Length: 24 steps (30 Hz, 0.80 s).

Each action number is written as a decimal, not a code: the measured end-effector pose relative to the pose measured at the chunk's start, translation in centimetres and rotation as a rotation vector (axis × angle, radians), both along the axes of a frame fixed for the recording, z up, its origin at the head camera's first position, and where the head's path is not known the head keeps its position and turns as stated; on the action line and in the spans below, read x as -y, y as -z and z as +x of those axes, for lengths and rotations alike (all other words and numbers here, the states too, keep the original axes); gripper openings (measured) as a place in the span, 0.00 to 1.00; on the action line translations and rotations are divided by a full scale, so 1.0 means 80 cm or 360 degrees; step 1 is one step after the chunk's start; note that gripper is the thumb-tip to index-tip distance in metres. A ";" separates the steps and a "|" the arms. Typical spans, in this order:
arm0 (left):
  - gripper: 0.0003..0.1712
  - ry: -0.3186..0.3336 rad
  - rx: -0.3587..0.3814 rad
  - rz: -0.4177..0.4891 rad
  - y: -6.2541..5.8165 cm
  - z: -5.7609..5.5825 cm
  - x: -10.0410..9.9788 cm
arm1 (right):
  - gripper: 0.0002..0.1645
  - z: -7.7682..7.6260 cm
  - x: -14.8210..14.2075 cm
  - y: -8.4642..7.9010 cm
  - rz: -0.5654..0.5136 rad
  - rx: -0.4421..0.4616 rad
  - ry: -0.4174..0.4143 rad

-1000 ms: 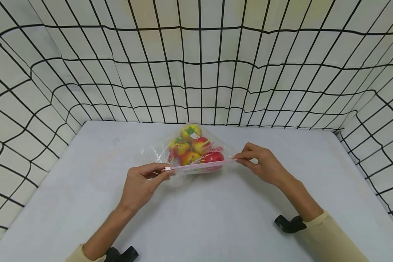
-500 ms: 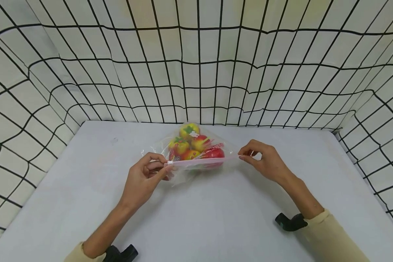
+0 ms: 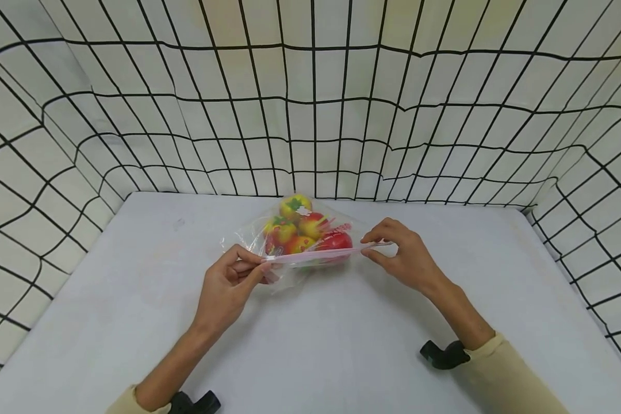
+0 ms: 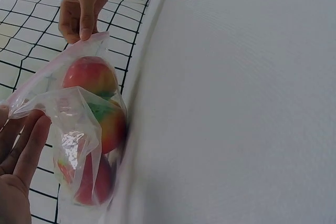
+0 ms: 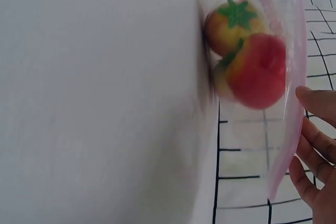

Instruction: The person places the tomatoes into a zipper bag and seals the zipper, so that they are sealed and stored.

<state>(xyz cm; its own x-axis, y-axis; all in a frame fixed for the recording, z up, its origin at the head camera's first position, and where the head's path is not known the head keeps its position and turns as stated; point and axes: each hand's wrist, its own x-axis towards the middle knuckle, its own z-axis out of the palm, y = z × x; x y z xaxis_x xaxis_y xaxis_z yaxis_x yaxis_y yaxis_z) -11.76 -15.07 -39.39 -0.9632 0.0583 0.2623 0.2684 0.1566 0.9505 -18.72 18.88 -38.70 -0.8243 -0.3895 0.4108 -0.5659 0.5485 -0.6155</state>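
Note:
A clear zip bag (image 3: 310, 257) with a pink strip along its mouth lies toward the back of the table. Inside it are several red-and-yellow fruits (image 3: 296, 208) with green leafy tops, also plain in the right wrist view as a red fruit (image 5: 260, 72). My left hand (image 3: 225, 290) pinches the strip's left end; in the left wrist view its fingers (image 4: 31, 148) spread under the plastic. My right hand (image 3: 406, 259) pinches the strip nearer its right end, a short piece sticking out past the fingertips. The strip's left tip is hidden by my left fingers.
The white table (image 3: 310, 351) stretches in front of the bag. Black wire mesh (image 3: 315, 121) over pale panels rises behind it and along both sides. A black wrist mount (image 3: 445, 353) sits at each sleeve.
My right hand has moved left along the strip from the bag's right corner. My left hand stays at the left end, where the white slider seen earlier is now covered.

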 end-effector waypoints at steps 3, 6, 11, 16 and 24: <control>0.07 0.0029 -0.0015 0.0012 0.002 0.000 -0.003 | 0.14 0.003 0.012 -0.002 -0.0029 -0.0001 -0.0041; 0.07 0.0043 -0.0026 0.0012 0.003 -0.001 -0.005 | 0.13 0.006 0.025 -0.004 -0.0053 0.0002 -0.0076; 0.07 0.0030 -0.0038 0.0005 0.006 -0.001 -0.006 | 0.12 0.010 0.047 -0.007 -0.0091 0.0030 -0.0152; 0.07 0.0015 -0.0039 -0.0012 0.008 0.001 -0.005 | 0.11 0.011 0.067 -0.009 -0.0118 0.0035 -0.0222; 0.08 0.0043 -0.0034 0.0013 0.009 0.002 -0.005 | 0.09 0.012 0.086 -0.009 -0.0187 0.0029 -0.0301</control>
<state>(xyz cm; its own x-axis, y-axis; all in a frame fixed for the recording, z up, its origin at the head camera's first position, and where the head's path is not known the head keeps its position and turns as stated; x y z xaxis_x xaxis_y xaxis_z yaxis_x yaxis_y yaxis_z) -11.60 -14.66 -40.13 -0.9554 0.0822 0.2835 0.2928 0.1415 0.9457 -17.79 11.99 -37.99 -0.7490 -0.4882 0.4480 -0.6399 0.3576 -0.6802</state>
